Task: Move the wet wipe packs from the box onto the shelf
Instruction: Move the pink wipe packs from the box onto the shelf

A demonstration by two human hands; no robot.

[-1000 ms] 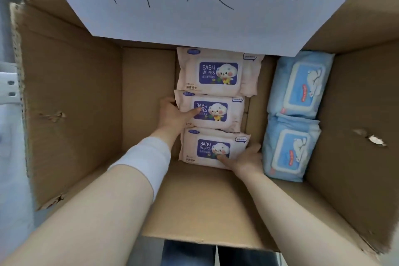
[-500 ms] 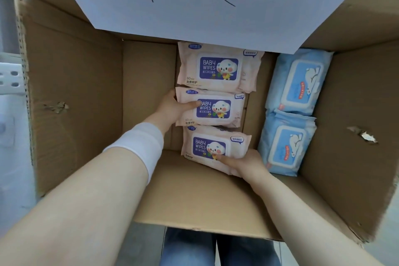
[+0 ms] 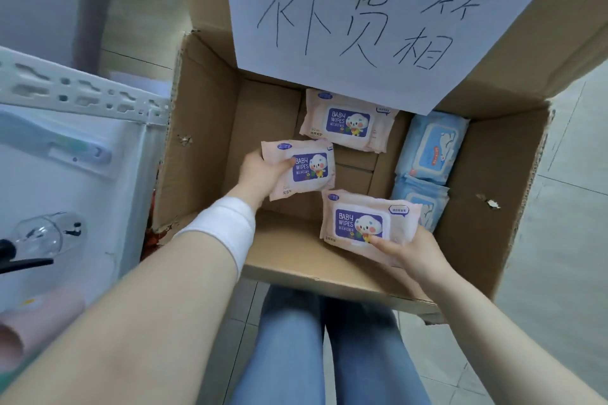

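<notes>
Left hand (image 3: 260,171) grips the left end of a pink soft-plastic baby-wipe pack with a purple label (image 3: 302,171), thumb across the label. The pack is held tilted over the left half of the open brown cardboard box (image 3: 204,128). Right hand (image 3: 414,250) grips the near right corner of a second pink pack (image 3: 365,223), thumb on top, close to the box's near edge. A third pink pack (image 3: 345,122) lies against the far wall. Far pale blue wipe pack (image 3: 431,145) and near pale blue wipe pack (image 3: 424,200) lie end to end along the right wall. A white paper sheet with black handwritten characters (image 3: 362,10) covers the far flap. The white perforated metal shelf (image 3: 82,95) stands just left of the box.
</notes>
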